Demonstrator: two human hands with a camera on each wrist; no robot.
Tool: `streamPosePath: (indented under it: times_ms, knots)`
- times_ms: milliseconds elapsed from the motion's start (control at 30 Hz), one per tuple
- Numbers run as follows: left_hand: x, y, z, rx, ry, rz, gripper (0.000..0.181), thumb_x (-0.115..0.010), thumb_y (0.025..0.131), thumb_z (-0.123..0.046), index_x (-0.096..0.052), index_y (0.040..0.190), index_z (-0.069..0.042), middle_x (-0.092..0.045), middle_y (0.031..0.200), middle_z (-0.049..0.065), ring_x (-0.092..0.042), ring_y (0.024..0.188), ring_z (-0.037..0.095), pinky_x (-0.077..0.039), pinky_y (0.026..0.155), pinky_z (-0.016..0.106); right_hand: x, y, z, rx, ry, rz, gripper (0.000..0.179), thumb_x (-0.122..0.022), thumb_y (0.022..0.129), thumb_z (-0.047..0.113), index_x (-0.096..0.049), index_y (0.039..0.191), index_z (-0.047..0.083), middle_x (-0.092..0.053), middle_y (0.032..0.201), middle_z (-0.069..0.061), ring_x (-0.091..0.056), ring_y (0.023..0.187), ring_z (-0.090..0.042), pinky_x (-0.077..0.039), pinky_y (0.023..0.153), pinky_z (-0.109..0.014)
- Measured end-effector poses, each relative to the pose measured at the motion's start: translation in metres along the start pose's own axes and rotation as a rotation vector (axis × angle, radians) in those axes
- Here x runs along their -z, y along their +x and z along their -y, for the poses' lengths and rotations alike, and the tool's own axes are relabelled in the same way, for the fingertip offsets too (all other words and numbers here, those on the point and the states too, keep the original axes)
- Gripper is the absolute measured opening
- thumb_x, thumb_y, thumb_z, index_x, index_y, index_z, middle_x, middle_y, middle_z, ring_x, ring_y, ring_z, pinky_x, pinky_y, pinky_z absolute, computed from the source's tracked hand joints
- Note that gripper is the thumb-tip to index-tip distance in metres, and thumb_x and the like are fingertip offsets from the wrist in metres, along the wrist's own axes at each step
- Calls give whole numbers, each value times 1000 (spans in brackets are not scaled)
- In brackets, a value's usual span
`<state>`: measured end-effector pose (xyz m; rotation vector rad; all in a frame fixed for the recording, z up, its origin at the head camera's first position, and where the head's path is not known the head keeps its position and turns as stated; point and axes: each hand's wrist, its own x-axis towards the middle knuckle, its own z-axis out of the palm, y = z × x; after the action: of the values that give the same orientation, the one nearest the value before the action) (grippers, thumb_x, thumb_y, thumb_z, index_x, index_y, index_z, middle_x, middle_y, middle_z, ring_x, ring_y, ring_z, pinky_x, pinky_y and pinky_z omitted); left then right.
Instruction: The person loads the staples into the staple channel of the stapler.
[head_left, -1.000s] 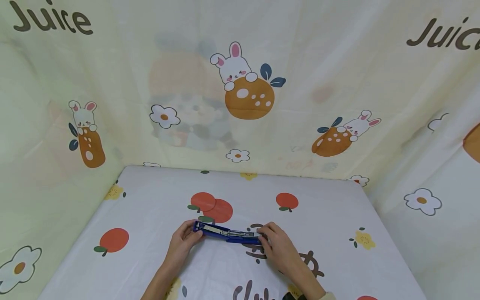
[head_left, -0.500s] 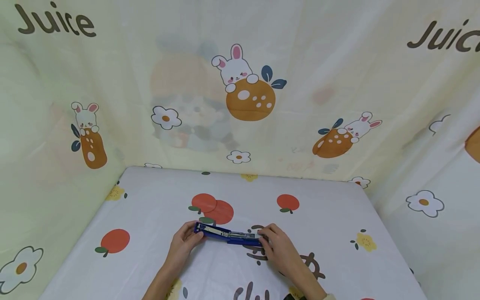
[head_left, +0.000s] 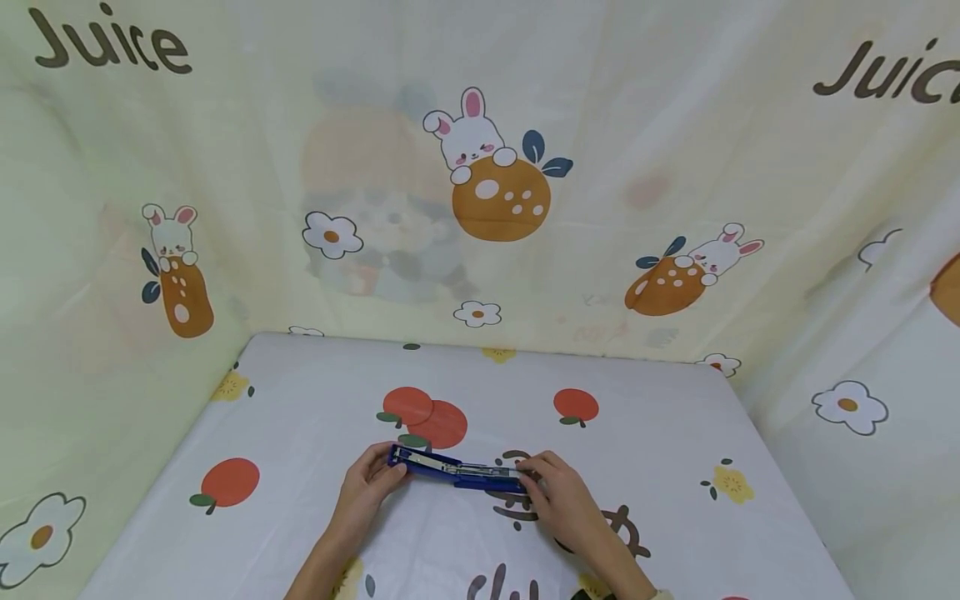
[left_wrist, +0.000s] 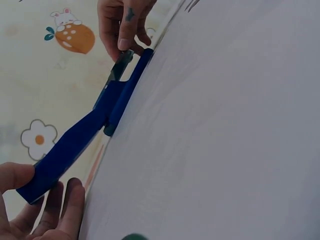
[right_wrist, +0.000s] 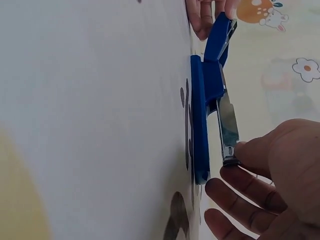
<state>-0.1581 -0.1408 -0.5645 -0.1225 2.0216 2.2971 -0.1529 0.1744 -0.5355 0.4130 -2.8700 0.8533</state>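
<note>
A blue stapler (head_left: 457, 473) is folded wide open, its base on the tablecloth and its top cover swung back to the left. My left hand (head_left: 367, 487) pinches the end of the blue top cover (left_wrist: 62, 155) between thumb and fingers. At the other end, my right hand (head_left: 562, 500) pinches the tip of the metal staple magazine (right_wrist: 228, 125) with thumb and forefinger. That magazine stands a little apart from the blue base (right_wrist: 199, 125), leaving a gap between them. In the right wrist view, the other right fingers are spread below the base's end.
A white cloth (head_left: 300, 533) printed with fruit, flowers and lettering covers the table. Pale curtains (head_left: 585, 275) with rabbit prints rise behind it and along both sides. A small dark object (head_left: 581, 595) shows at the bottom edge, by the right forearm.
The head view has shifted very slightly. Both hands keep their hold on the stapler, which has not visibly moved on the table.
</note>
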Motion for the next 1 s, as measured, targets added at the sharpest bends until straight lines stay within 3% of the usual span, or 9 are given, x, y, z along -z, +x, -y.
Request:
streamPosePath:
  times_ms: [367, 1000]
  knots:
    - [1, -1, 2, -35, 25, 12, 48, -68, 101, -7, -53, 144, 8, -63, 139, 27, -69, 110, 7, -64, 95, 27, -3, 0, -13, -1, 166, -24, 21, -79, 94, 8, -77, 114, 16, -74, 104, 6, -64, 90, -2, -59, 78, -22]
    - [1, -1, -1, 36, -43, 39, 52, -70, 100, -6, -51, 148, 1, -62, 146, 26, -71, 113, 14, -64, 97, 29, -6, 0, -23, -100, 311, 7, 20, -83, 92, 17, -78, 112, 18, -73, 96, 7, -61, 86, -2, -57, 78, -20]
